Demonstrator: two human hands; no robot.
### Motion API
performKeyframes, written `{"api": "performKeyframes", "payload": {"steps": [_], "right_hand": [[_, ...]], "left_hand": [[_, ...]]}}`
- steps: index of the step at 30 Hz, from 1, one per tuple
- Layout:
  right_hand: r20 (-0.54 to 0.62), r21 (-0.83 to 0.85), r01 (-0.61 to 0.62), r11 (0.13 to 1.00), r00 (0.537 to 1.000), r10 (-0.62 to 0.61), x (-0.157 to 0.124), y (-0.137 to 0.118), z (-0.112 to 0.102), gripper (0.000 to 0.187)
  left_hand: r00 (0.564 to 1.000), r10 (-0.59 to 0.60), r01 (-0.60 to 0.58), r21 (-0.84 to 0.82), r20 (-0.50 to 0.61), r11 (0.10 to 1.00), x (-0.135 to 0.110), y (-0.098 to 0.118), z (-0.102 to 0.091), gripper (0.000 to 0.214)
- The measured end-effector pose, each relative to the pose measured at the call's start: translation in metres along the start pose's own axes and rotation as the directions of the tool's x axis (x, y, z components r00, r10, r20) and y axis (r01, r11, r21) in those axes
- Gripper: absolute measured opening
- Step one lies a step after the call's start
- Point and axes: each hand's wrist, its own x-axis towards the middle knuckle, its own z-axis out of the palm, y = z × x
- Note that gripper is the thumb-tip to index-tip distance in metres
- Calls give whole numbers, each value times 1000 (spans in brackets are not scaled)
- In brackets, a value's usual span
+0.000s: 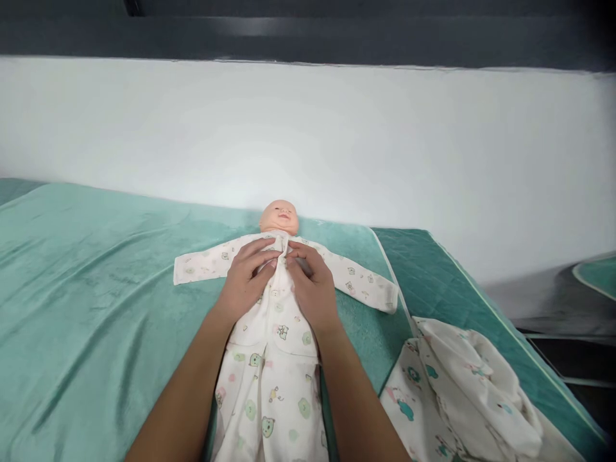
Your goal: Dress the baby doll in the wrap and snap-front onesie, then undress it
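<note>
A baby doll (279,217) lies on its back on the bed, its head toward the wall. It wears a white printed baby jacket (282,324) with both long sleeves spread out, and white printed pants (269,410) below. My left hand (248,276) rests on the chest with its fingertips closed on the jacket's front edge. My right hand (312,279) pinches the other edge just below the collar. The two edges meet between my fingers. Any fastener under my fingertips is hidden.
A rumpled white printed cloth (466,391) lies at the right. A light green blanket (110,308) covers most of the bed, over a darker green quilted mattress (423,269). Behind stands a white wall (308,128), with a dark beam (308,38) above it.
</note>
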Motion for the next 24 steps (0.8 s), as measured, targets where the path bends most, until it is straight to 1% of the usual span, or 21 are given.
{"api": "performKeyframes", "payload": {"steps": [2,4,7,11,14,16,18,21,24], "right_hand": [[-14,42,-34,999,999,34,-5,-2,-2,20],[-22,56,-37,998,999,38,-8,-4,-3,19],[-29,58,-28,998,999,30,-10,-7,-4,21],[-42,64,-52,997,998,55,-11,-9,-5,28],[-27,32,-52,998,998,53,-11,-11,-5,28],[0,-8,-20,1000,1000,20,-10,-12,-6,26],[44,-67,37,997,998,-34,-10,-14,-7,25],[119,-155,118,981,988,-100,-10,-15,-9,26],[146,-177,138,974,983,-113,-11,-15,-8,26]], "left_hand": [[1000,-5,5,-11,0,1000,1,-1,0,26],[1000,-11,11,-22,-1,1000,1,-2,0,26],[1000,-15,14,-35,-3,999,0,-2,0,26],[1000,-21,21,-42,-15,999,0,-1,1,25],[1000,-24,23,-46,-20,999,0,0,1,25],[1000,-21,20,-57,-22,998,0,0,1,25],[1000,-23,21,-70,-22,997,0,0,1,24],[999,-37,36,-70,-1,997,-1,1,0,25],[999,-49,49,-50,20,998,-1,2,-1,26]]}}
